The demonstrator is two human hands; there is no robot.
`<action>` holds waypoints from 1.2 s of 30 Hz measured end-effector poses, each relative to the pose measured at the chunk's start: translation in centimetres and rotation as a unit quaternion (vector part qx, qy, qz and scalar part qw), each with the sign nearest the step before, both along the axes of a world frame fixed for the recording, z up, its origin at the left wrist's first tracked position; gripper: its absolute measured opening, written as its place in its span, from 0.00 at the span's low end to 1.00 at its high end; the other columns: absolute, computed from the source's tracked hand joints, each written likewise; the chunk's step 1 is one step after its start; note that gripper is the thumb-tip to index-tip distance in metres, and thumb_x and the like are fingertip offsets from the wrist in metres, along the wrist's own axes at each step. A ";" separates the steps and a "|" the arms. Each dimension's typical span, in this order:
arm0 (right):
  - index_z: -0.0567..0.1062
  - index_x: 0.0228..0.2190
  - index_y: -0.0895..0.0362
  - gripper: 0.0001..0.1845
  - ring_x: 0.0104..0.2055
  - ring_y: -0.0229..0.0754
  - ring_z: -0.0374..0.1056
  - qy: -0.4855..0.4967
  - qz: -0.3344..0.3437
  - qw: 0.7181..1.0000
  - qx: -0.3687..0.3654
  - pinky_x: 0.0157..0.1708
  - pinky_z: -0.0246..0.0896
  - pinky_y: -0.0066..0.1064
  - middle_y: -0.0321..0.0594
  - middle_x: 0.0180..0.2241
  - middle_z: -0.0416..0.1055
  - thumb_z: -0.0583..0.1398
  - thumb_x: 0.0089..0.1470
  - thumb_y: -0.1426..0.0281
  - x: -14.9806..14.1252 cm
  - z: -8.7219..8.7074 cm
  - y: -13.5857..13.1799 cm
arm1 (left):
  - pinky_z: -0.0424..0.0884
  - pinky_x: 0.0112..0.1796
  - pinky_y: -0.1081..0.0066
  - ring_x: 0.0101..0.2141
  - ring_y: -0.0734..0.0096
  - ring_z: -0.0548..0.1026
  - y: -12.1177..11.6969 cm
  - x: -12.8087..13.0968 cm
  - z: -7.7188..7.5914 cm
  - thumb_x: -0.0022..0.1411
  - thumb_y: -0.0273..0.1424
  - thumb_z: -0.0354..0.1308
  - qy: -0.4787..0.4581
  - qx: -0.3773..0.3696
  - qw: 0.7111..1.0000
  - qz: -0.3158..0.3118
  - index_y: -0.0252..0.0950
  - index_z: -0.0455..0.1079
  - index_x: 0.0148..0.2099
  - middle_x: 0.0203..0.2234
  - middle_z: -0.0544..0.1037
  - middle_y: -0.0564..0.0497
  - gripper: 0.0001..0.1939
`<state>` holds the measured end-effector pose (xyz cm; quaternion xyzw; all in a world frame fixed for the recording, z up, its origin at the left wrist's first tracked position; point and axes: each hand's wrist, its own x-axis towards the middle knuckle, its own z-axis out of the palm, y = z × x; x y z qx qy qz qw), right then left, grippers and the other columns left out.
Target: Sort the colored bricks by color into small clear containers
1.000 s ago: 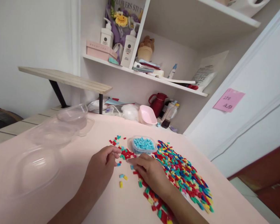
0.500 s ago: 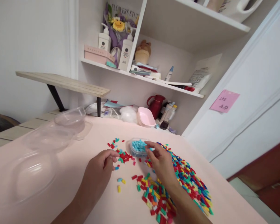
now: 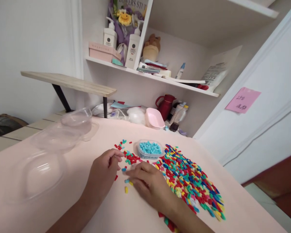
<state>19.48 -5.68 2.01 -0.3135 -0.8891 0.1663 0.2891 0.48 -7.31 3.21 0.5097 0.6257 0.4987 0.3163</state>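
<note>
A clear plastic tub (image 3: 138, 150) filled with small light-blue toy bricks (image 3: 150, 148) stands on the pink tabletop. My right hand (image 3: 149, 184) is low over the table in front of it, with fingertips and thumb apart beside a blue brick (image 3: 123, 169) and a yellow one (image 3: 131, 183). My left hand (image 3: 106, 168) hovers left of a small group of red and green bricks (image 3: 132, 158). Its fingers are curled in, and whatever they may hold is hidden. A red brick (image 3: 116, 177) shows just beside that hand.
A wide heap of mixed coloured bricks (image 3: 191, 176) spreads on the right, partly under my right forearm. Clear empty tubs (image 3: 76, 121) and a clear lid (image 3: 42, 174) lie on the left. A pink basin (image 3: 155, 118), a red jug (image 3: 165, 106) and bottles (image 3: 180, 116) stand at the back.
My right hand has moved from the tub of light-blue bricks down and left toward the loose bricks near my left hand. The left hand has hardly moved. The view has shifted slightly.
</note>
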 end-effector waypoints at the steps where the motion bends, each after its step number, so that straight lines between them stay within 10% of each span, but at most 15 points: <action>1: 0.76 0.47 0.47 0.16 0.43 0.41 0.69 -0.017 -0.005 1.000 0.010 0.45 0.63 0.32 0.39 0.42 0.74 0.57 0.59 0.73 -0.3 -0.3 -0.1 | 0.69 0.22 0.75 0.26 0.72 0.76 0.0 0.0 0.0 0.56 0.30 0.46 0.002 0.002 1.000 0.000 0.41 0.72 0.36 0.29 0.75 0.55 0.13; 14: 0.78 0.31 0.53 0.08 0.38 0.40 0.69 0.127 -0.073 0.985 -0.095 0.36 0.64 0.28 0.38 0.35 0.73 0.60 0.52 0.76 0.1 0.1 0.7 | 0.67 0.21 0.76 0.25 0.72 0.74 -0.2 0.1 0.1 0.56 0.32 0.47 -0.017 -0.013 1.000 0.007 0.40 0.72 0.36 0.29 0.75 0.54 0.13; 23: 0.78 0.36 0.59 0.19 0.25 0.40 0.68 0.352 -0.241 0.887 -0.178 0.27 0.65 0.32 0.40 0.29 0.75 0.63 0.50 0.56 4.6 1.5 5.3 | 0.69 0.24 0.73 0.27 0.69 0.76 0.1 0.0 0.0 0.55 0.33 0.49 -0.004 -0.028 0.999 0.023 0.41 0.73 0.37 0.31 0.77 0.53 0.12; 31: 0.76 0.43 0.57 0.20 0.27 0.40 0.71 0.314 -0.183 0.917 -0.163 0.29 0.68 0.32 0.42 0.33 0.76 0.57 0.57 0.57 5.2 1.1 4.7 | 0.72 0.39 0.65 0.38 0.65 0.76 1.2 -1.3 -0.5 0.57 0.32 0.45 0.146 0.023 0.988 0.049 0.42 0.74 0.37 0.38 0.77 0.51 0.15; 36: 0.79 0.42 0.53 0.14 0.39 0.43 0.72 0.106 -0.100 0.987 -0.073 0.44 0.67 0.36 0.40 0.36 0.77 0.54 0.61 0.68 3.6 0.9 2.5 | 0.65 0.52 0.55 0.54 0.57 0.69 2.0 -1.1 -2.5 0.58 0.27 0.44 0.349 0.000 0.937 -0.011 0.42 0.74 0.51 0.54 0.69 0.44 0.23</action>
